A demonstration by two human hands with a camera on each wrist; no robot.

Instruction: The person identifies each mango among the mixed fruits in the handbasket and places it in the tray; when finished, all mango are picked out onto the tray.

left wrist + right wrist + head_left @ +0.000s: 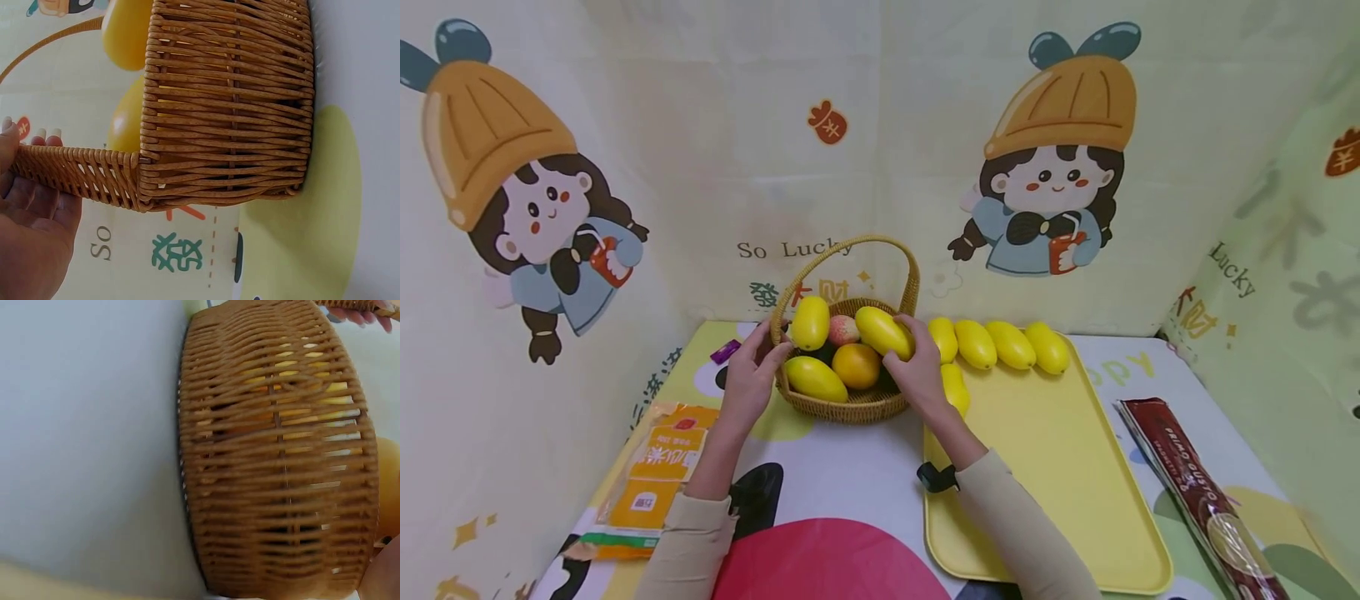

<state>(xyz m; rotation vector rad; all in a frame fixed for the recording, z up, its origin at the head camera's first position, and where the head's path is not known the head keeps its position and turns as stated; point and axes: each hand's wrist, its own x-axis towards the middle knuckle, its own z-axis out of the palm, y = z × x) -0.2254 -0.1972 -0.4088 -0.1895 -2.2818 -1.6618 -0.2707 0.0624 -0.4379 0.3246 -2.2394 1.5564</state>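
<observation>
A wicker basket (846,408) with a tall arched handle stands at the back of the table. Inside lie yellow mangoes (816,379), an orange (856,367) and a pinkish round fruit (843,331). My left hand (748,371) grips the basket's left rim by the handle's foot; in the left wrist view, its thumb is above the rim and its fingers below. At the basket's right side, my right hand (919,362) holds a yellow mango (883,332) between thumb and fingers, over the other fruit. Only an edge of that hand (384,575) shows in the right wrist view.
A yellow tray (1037,467) lies to the right, with several mangoes (1011,344) along its back and left edges. Further right is a dark red spaghetti packet (1195,492). An orange food bag (651,479) and a small purple wrapper (725,351) are on the left.
</observation>
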